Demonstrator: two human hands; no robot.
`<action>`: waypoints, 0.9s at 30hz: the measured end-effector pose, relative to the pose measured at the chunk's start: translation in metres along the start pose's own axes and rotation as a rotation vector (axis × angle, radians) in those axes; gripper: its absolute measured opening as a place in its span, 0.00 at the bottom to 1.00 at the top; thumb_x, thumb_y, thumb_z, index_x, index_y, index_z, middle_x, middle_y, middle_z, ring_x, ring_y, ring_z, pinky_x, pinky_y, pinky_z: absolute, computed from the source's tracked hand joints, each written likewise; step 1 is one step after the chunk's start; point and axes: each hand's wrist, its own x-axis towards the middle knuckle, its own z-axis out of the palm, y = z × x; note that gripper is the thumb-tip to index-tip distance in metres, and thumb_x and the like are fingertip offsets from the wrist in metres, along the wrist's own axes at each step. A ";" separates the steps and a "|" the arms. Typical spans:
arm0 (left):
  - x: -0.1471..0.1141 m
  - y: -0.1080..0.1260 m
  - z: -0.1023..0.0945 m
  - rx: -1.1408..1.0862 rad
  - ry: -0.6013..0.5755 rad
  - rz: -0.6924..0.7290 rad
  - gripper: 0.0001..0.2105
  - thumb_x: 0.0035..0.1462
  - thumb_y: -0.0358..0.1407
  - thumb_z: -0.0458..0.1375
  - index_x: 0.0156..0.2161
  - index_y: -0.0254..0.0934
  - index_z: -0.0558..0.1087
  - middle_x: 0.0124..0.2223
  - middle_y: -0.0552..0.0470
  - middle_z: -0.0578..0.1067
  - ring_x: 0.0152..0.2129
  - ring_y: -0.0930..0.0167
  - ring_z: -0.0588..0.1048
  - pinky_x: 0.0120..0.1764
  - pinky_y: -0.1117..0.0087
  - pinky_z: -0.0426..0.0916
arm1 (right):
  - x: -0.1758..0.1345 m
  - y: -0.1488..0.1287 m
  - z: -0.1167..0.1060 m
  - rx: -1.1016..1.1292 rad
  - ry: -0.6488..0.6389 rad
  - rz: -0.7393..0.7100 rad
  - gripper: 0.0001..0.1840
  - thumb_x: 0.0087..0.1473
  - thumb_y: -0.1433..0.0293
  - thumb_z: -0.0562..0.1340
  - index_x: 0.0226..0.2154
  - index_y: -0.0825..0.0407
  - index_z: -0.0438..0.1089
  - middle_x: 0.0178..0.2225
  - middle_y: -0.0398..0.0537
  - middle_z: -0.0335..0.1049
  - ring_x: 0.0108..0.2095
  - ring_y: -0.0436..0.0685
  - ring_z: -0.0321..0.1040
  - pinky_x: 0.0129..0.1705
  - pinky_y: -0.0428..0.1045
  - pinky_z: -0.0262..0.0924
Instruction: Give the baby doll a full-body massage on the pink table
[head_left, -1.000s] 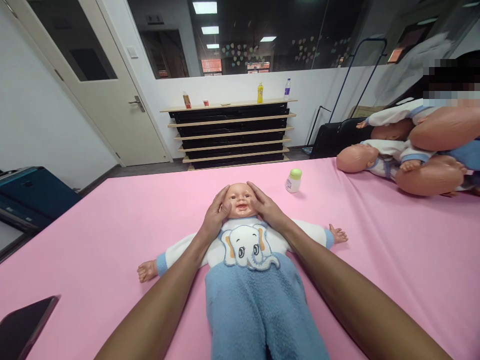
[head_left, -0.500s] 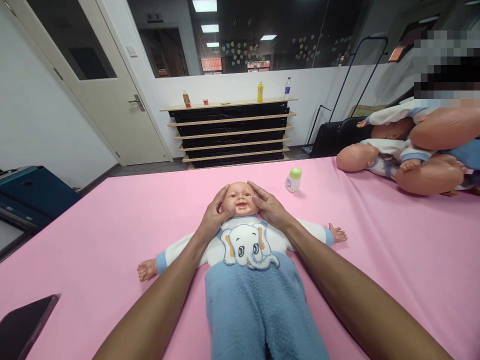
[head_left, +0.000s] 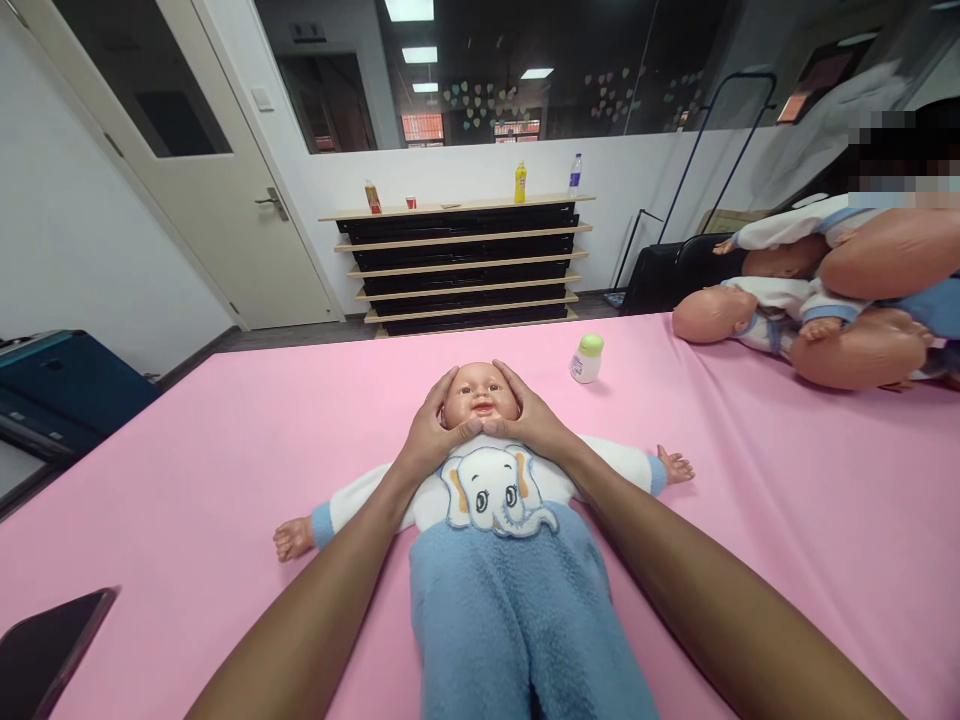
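A baby doll (head_left: 499, 590) lies on its back, arms spread, in a white top with an elephant face and blue fleece trousers. My left hand (head_left: 436, 425) cups the side of its head at the left of the view. Around the opposite side curves my right hand (head_left: 534, 415). Both thumbs lie under the doll's chin, their tips almost touching, while the other fingers rest along the cheeks and temples. Behind the doll's outstretched arm stands a white bottle with a green cap (head_left: 587, 360).
Pink cloth (head_left: 225, 430) covers the table. A dark phone (head_left: 52, 650) lies at the near left corner. Several more dolls (head_left: 859, 345) are piled at the right, with a blurred-out figure behind them. Drink bottles (head_left: 520, 182) stand on stacked boards (head_left: 457, 210) by the wall.
Both thumbs have slid from the doll's cheeks down and inward to below its chin. My other fingers stay at the sides of the head. The doll lies in the same place.
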 end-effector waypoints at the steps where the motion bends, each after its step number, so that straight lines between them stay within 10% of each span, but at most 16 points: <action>1: 0.000 0.000 -0.001 -0.023 -0.006 -0.006 0.42 0.49 0.45 0.66 0.66 0.44 0.54 0.67 0.46 0.57 0.62 0.56 0.59 0.63 0.54 0.53 | 0.001 0.000 0.000 0.037 -0.010 0.006 0.55 0.42 0.60 0.73 0.67 0.43 0.46 0.67 0.46 0.47 0.65 0.62 0.50 0.65 0.56 0.49; 11: 0.004 -0.005 -0.004 -0.087 0.001 -0.027 0.32 0.59 0.47 0.58 0.65 0.41 0.57 0.67 0.47 0.59 0.63 0.58 0.57 0.64 0.55 0.52 | 0.011 0.018 -0.003 0.276 0.038 0.043 0.36 0.54 0.52 0.63 0.62 0.42 0.57 0.64 0.43 0.57 0.64 0.60 0.53 0.66 0.59 0.48; 20: 0.009 -0.019 0.004 0.063 0.197 0.024 0.25 0.65 0.49 0.46 0.62 0.40 0.64 0.65 0.50 0.62 0.63 0.66 0.58 0.66 0.60 0.49 | 0.012 0.021 0.002 -0.042 0.197 -0.028 0.32 0.60 0.49 0.54 0.62 0.42 0.58 0.66 0.40 0.51 0.67 0.55 0.46 0.69 0.55 0.36; 27: 0.003 -0.022 0.001 0.263 0.279 0.055 0.24 0.64 0.49 0.47 0.59 0.39 0.66 0.61 0.46 0.67 0.59 0.63 0.64 0.62 0.57 0.54 | 0.009 0.030 0.001 -0.237 0.355 -0.029 0.31 0.60 0.48 0.51 0.59 0.46 0.63 0.61 0.46 0.62 0.62 0.58 0.56 0.65 0.57 0.46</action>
